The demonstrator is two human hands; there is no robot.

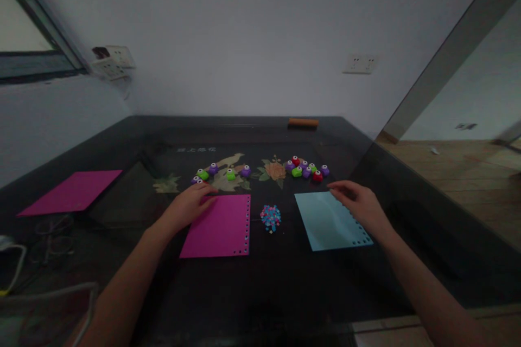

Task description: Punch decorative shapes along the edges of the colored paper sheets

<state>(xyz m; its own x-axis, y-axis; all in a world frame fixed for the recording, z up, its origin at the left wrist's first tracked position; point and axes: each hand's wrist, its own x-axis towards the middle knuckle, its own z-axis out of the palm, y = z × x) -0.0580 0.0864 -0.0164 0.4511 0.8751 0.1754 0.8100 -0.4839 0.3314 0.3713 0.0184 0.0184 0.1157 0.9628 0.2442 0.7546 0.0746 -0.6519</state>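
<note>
My left hand (189,207) rests on the upper left corner of a magenta paper sheet (222,227) that has a row of punched holes down its right edge. A light blue sheet (325,222), punched along its right edge, lies under the fingers of my right hand (360,203), which touch its upper right part. Between the two sheets sits a small pile of pink and blue punched bits (271,218). Beyond my left hand lie several small purple and green punches (222,172); another cluster of punches (307,169) lies beyond my right hand.
The dark glass-topped table (260,282) has a flower picture under the glass. A second magenta sheet (71,191) lies at the far left. An orange-brown bar (303,122) lies at the back edge. Glasses (51,238) and a cable (16,265) are at the near left.
</note>
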